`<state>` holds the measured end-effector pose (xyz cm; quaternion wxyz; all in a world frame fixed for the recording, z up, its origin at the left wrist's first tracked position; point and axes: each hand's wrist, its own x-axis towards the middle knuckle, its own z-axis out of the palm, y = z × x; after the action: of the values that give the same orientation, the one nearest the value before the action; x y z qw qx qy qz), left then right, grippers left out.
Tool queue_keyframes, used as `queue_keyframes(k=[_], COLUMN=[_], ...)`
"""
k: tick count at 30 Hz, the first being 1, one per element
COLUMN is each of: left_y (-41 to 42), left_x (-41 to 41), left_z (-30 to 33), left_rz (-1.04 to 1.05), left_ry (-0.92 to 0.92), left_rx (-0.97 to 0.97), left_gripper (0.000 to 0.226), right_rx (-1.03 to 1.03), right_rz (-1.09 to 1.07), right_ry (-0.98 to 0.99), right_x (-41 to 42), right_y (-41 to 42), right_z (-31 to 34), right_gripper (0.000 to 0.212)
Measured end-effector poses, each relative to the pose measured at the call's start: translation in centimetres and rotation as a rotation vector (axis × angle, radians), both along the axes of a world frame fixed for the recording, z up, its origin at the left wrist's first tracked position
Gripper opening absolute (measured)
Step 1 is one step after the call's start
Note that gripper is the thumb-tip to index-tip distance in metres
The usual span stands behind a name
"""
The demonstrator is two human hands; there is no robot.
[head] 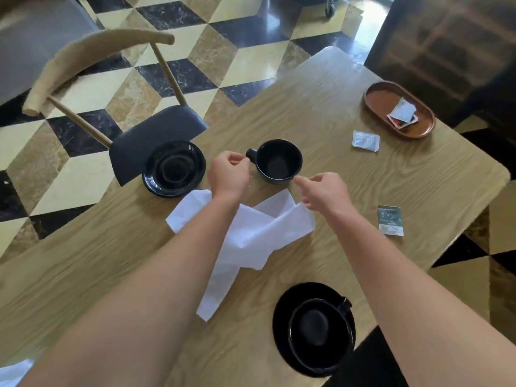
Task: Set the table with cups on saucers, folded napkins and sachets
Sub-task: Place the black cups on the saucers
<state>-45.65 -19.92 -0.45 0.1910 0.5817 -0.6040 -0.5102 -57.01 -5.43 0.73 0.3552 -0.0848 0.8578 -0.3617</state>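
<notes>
A black cup (279,161) stands on the wooden table (335,113) between my hands, its handle pointing left. My left hand (229,174) is curled right beside that handle, thumb and forefinger at its edge; whether they grip it is unclear. My right hand (321,191) hovers at the cup's right side with fingers loosely apart and nothing in them. Left of the cup lies a black saucer (173,169) with nothing on it. A white napkin (251,230) lies unfolded and rumpled under my forearms. Near me a second black cup (319,333) sits on its saucer (284,311).
A brown oval tray (379,99) with a few sachets sits at the far right. A white sachet (365,140) and a dark green sachet (391,220) lie loose on the table. A wooden chair (156,135) stands at the table's left edge. More white paper (14,371) shows bottom left.
</notes>
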Motion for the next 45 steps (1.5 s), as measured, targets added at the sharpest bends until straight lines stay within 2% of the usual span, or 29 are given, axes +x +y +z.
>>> queue_keyframes(k=[2,7,10,14,19,23,29,32,34,37,41,45], left_y=[-2.0,-4.1,-4.6,-4.7,-4.7,-5.0,-7.7,-9.2,-10.4,-12.0,-13.7,-14.8], left_x=[-1.5,-3.2,-3.7,-3.8,-3.2,-1.9,2.3,5.4,7.8,11.2,14.6,17.3], left_z=[-1.0,-2.4,-2.9,-3.5,-4.2,-3.6,-1.4,0.0,0.9,2.1,2.0,0.2], left_rz=[-0.032,-0.061,-0.081,-0.118,-0.076,-0.067,-0.088,-0.199,-0.285,-0.33,-0.287,-0.29], left_ry=[-0.059,-0.021,0.035,0.09,0.131,0.104,0.083,0.091,0.04,-0.063,-0.088,-0.151], left_rx=[0.004,0.177,0.234,0.24,0.287,0.261,0.2,0.135,0.016,-0.178,-0.277,-0.306], left_gripper=[0.025,0.046,0.039,0.024,0.013,0.018,0.021,0.022,0.025,0.017,0.015,0.011], right_rx=[0.024,-0.117,-0.184,-0.207,-0.201,-0.204,-0.18,-0.197,-0.21,-0.211,-0.172,-0.122], right_rz=[0.021,-0.067,-0.128,-0.134,-0.156,-0.169,-0.059,-0.042,0.001,0.113,0.359,0.526], right_ry=[0.018,-0.237,-0.312,-0.397,-0.425,-0.392,-0.274,-0.236,-0.192,-0.11,0.044,0.073], right_x=[-1.1,-2.2,-2.3,-3.0,-3.0,-2.3,-0.4,0.5,1.1,2.1,4.0,5.3], right_y=[-1.3,-3.0,-3.6,-3.5,-3.5,-4.0,-7.4,-10.3,-12.3,-15.4,-19.1,-21.5], right_z=[-0.7,-1.9,-2.5,-2.9,-2.8,-2.3,-0.3,0.8,1.4,1.8,1.4,0.5], right_gripper=[0.046,0.041,0.014,0.028,0.026,0.018,0.038,0.032,0.023,0.018,0.023,0.027])
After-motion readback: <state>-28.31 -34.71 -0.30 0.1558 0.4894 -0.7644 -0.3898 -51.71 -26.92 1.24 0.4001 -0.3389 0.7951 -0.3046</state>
